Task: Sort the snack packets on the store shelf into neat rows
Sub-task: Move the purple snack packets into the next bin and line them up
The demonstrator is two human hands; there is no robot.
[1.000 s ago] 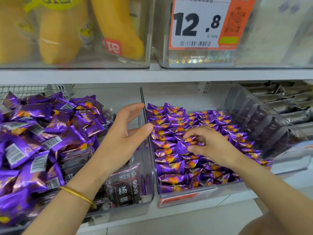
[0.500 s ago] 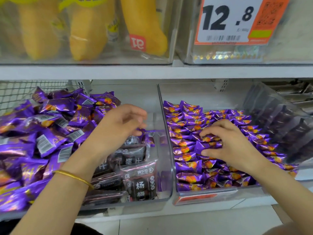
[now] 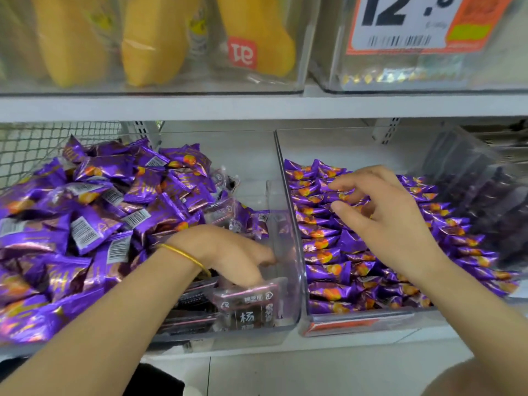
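While dipping the left hand [image 3: 228,252] into the near right corner of the left bin [image 3: 243,338], pointing its fingers down onto the top edge of a dark packet [image 3: 248,310] standing upright against the front wall; gripping or merely touching, cannot tell. Leaving the loose purple packets [image 3: 85,218] heaped just left of that wrist, long axes every way, nearer this hand. Farther back, hovering the right hand [image 3: 391,224] over the right bin [image 3: 357,324], fingers loosely spread, holding nothing, above purple rows [image 3: 323,247] lying left-to-right.

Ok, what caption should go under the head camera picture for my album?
Left hand dips among dark packets in the messy bin; right hand open above neat purple rows.
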